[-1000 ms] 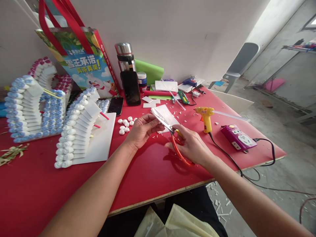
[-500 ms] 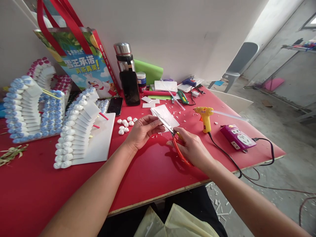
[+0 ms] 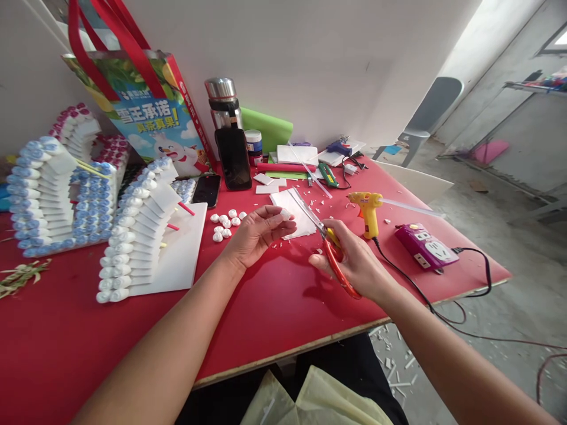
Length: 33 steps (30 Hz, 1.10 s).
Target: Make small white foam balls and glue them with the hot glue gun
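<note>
Between thumb and fingers, my left hand pinches a small white rolled piece. My right hand is closed around the red-orange and yellow handles of a pair of scissors. The scissor blades point up and left, apart from the white piece, over a white sheet lying on the red table. Left of my left hand sits a group of small white rolled pieces. Farther left stands a white board carrying a curved stack of white cards and rolls.
On the right are a yellow glue gun and a purple power socket with trailing cords. A thermos, a propped phone and a printed bag stand at the back. Blue-and-white rolled work fills the far left.
The scissors and my right hand have moved slightly right, away from my left hand. The white piece in my left fingers now shows clearly; the blades no longer cross in front of it.
</note>
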Tool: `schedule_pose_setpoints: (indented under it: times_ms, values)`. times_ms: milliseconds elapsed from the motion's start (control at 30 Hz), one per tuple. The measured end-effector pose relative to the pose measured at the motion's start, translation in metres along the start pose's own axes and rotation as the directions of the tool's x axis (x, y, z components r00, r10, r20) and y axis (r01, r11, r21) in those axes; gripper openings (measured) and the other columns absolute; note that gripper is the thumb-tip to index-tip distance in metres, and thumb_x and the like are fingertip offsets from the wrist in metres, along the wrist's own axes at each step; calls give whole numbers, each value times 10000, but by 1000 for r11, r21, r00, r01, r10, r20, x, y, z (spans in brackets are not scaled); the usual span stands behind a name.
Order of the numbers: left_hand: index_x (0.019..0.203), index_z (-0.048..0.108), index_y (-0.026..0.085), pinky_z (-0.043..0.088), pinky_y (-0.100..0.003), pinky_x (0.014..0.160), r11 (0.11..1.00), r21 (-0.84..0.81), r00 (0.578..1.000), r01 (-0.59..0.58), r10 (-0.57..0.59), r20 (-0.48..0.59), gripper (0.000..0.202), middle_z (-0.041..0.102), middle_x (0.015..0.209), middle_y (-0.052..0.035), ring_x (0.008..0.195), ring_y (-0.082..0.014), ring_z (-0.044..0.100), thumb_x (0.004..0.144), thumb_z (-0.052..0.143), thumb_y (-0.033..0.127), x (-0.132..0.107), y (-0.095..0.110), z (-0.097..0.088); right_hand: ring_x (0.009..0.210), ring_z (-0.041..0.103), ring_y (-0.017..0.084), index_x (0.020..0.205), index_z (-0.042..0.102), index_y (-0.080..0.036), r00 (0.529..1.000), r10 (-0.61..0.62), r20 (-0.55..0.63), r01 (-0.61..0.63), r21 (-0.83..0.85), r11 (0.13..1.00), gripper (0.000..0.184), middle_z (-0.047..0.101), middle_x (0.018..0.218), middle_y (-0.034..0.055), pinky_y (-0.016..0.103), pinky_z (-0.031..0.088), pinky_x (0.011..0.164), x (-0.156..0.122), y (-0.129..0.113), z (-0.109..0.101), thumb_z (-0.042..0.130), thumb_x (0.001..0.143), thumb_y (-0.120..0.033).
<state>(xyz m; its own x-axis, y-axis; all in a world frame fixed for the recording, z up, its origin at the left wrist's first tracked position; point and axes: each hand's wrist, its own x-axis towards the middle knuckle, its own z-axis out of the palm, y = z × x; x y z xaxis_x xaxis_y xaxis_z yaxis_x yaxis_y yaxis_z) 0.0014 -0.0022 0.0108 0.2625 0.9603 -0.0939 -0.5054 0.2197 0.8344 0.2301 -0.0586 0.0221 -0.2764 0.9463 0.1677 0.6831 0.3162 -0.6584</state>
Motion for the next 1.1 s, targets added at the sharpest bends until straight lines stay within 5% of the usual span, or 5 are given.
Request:
schedule_pose_setpoints:
  times_ms: [167,1100]
  values:
    - [894,696,137,602,-355,853,1000,-2,1000,-16,16,26,210,752,855,-42,776,-183,743,726,820,156,0,-2,-1,869,610,243,1269,486,-248,997,-78,4,78,-144,986,593,595,1083,102,345,482,746,-1,4,4,661,826,-602]
    - [876,705,145,593,-454,892,981,164,993,-102,91,76,197,750,894,-58,865,-247,742,740,818,233,0,-7,1,705,583,194,1190,606,-235,982,-153,-115,114,-290,950,482,620,941,72,283,415,626,2,8,16,653,851,-576]
